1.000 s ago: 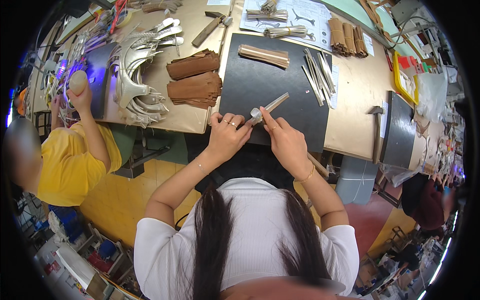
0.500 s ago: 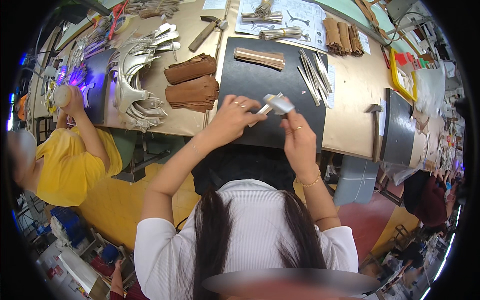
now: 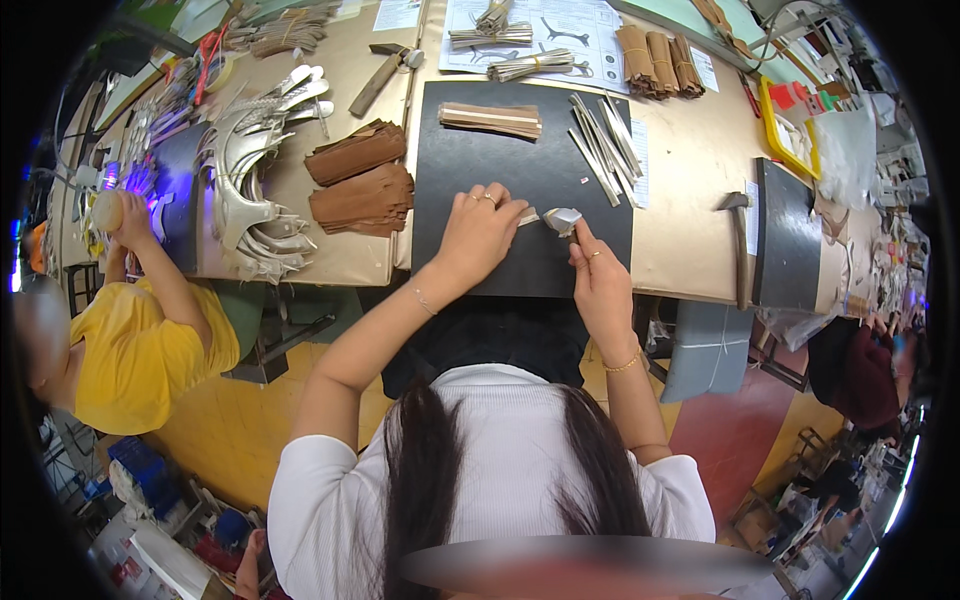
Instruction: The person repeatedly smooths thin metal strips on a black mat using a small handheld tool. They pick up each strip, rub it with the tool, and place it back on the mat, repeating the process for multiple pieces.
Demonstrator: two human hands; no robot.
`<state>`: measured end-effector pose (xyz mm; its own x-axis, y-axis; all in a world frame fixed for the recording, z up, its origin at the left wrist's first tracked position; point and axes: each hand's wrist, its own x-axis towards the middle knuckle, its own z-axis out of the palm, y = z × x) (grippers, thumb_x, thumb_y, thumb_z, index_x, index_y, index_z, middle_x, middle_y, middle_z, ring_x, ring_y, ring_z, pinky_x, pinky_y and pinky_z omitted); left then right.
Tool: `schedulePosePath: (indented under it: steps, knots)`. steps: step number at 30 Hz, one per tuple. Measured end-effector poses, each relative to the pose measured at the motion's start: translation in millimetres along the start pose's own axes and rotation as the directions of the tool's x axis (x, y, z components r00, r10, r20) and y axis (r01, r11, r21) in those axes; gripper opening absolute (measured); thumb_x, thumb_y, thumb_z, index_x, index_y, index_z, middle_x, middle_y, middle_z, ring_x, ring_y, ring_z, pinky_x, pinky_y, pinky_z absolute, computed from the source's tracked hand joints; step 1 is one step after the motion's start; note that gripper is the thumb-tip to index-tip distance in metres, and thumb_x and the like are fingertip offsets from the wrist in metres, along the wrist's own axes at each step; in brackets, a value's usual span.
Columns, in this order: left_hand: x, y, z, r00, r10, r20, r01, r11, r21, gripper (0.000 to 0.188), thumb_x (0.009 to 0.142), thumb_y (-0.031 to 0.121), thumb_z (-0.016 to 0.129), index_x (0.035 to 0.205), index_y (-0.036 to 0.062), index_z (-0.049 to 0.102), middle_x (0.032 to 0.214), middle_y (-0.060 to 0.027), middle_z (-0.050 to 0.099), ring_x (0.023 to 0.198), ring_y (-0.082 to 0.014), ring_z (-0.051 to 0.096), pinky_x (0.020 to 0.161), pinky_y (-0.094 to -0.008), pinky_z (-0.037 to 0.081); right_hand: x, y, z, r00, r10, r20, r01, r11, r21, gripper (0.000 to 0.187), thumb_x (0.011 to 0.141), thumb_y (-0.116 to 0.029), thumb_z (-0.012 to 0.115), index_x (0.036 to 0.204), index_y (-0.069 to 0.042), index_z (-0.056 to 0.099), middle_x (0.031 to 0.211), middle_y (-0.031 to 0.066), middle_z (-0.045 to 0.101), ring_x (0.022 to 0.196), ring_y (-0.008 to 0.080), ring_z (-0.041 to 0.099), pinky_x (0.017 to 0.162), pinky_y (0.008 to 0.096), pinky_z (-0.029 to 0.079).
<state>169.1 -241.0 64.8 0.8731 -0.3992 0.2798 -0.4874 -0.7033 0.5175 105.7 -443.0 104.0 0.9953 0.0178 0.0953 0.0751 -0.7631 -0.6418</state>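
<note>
My left hand (image 3: 480, 235) rests low over the black mat (image 3: 545, 172), fingers bent and closed on a narrow pale strip (image 3: 527, 216). Only the strip's right end shows past the fingertips. My right hand (image 3: 602, 282) pinches a small silvery-white flat tool (image 3: 562, 221), whose exact kind I cannot make out. A slight gap separates the tool from the strip's end. Farther up the mat lies a row of brown strips (image 3: 490, 120) with a pale one among them. Several loose silvery strips (image 3: 603, 150) lie at the mat's right edge.
Brown leather stacks (image 3: 362, 200) and white curved parts (image 3: 240, 165) lie left of the mat. One hammer (image 3: 740, 240) is to the right, another (image 3: 385, 80) at the upper left. Rolled brown bundles (image 3: 660, 62) sit beyond. A person in yellow (image 3: 150, 335) works on the left.
The silvery tool has come away from the strip, which it overlapped before. My left hand has turned and covers more of the strip. The whole view has shifted slightly.
</note>
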Motion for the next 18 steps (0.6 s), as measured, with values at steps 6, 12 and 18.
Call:
schedulePosePath:
  steps: [6,12,18]
  knots:
    - [-12.1,10.9,17.5,0.983,-0.087,-0.16,0.078,0.995,-0.065,0.031,0.086,0.007,0.075,0.116,0.0092,0.074,0.102,-0.0051,0.06,0.094,-0.025,0.056,0.081,-0.0383,0.041,6.5,-12.1,0.7,0.995,0.039,0.089,-0.027,0.991,-0.134,0.038,0.103,-0.014,0.058,0.141,-0.013,0.06,0.09,0.0139,0.065,0.075,0.0315,0.065,0.07,0.0377,0.052]
    - [-15.6,12.3,19.6,0.972,-0.137,-0.189,0.112,0.984,-0.136,0.024,0.085,0.011,0.077,0.109,0.0093,0.076,0.101,-0.0044,0.061,0.094,-0.0243,0.056,0.085,-0.0397,0.041,9.9,-15.2,0.0,0.99,0.075,0.118,-0.053,0.982,-0.182,0.038,0.104,-0.016,0.057,0.142,-0.014,0.06,0.088,0.0142,0.064,0.077,0.0338,0.065,0.069,0.0409,0.051]
    - [-13.3,12.2,16.2,0.979,-0.064,-0.191,0.051,0.996,-0.072,0.022,0.083,0.012,0.077,0.105,0.012,0.077,0.092,0.0001,0.062,0.091,-0.0208,0.057,0.085,-0.0391,0.038,7.3,-8.7,5.2,0.994,0.057,0.096,-0.04,0.985,-0.168,0.04,0.104,-0.018,0.057,0.144,-0.016,0.058,0.089,0.014,0.064,0.076,0.0348,0.066,0.068,0.043,0.052]
